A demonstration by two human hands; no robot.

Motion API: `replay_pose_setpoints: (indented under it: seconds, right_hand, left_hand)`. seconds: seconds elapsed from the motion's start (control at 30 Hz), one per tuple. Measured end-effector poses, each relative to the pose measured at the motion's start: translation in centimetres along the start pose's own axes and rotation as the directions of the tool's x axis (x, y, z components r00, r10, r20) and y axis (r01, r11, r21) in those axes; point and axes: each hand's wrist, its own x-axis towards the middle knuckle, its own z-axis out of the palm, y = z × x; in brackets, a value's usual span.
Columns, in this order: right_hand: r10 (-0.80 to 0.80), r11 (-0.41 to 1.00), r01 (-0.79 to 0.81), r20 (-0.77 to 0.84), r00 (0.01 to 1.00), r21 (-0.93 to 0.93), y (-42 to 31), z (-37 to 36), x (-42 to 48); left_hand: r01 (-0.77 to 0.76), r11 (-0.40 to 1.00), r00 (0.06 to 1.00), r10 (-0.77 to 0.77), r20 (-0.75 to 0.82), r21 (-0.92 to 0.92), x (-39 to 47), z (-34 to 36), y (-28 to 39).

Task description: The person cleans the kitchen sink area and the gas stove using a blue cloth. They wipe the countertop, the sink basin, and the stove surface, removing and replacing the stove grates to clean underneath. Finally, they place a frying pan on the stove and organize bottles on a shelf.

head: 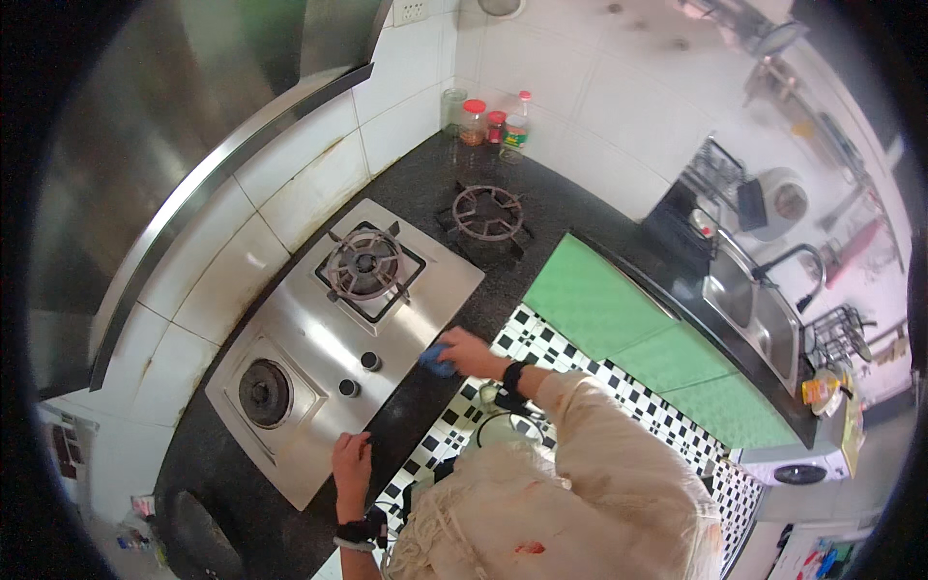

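Observation:
My right hand (pixel 465 352) holds a blue cloth or sponge (pixel 438 360) against the black countertop strip (pixel 428 391) along the front edge of the stainless steel gas stove (pixel 304 319). Nearer the stove's front left corner, my left hand (pixel 351 454) rests at the stove's edge with its fingers curled and nothing visible in it. Two black knobs (pixel 370 361) sit between the hands on the stove top. A pan support (pixel 365 264) stands on the far burner. The near burner (pixel 266 394) has no support on it.
Another pan support (pixel 487 212) lies on the counter beyond the stove. Jars with red lids (pixel 474 119) stand in the corner. A dark pan (pixel 199 536) is at the lower left. Green cabinets (pixel 602 297) and a double sink (pixel 732 290) are on the right; the range hood (pixel 217 145) overhangs the upper left.

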Motion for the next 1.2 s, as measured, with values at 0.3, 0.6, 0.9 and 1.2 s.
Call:
replay_pose_setpoints:
  seconds: [0.3, 0.6, 0.9, 1.2]
  right_hand:
    - [0.267, 0.963, -0.268, -0.217, 0.939, 0.024, 12.3, -13.1, -2.9]
    - [0.755, 0.656, -0.755, 0.032, 0.655, -0.014, 20.1, -21.7, -3.5]
    - [0.626, 0.755, -0.655, 0.257, 0.737, 0.04, 25.8, -20.5, 2.6]
    - [0.597, 0.31, -0.887, 0.656, 0.461, 0.341, 25.3, -19.1, 3.5]
  left_hand:
    - [-0.016, 0.991, 0.995, 0.002, 0.102, 0.131, 15.0, 9.3, 12.5]
    - [-0.036, 0.999, 0.994, 0.034, 0.108, 0.018, 25.7, 14.7, 16.4]
    - [0.004, 0.994, 0.977, 0.02, 0.213, -0.112, 30.5, 16.4, 19.5]
    - [0.077, 0.99, 0.951, -0.038, 0.307, -0.117, 25.2, 17.2, 15.5]
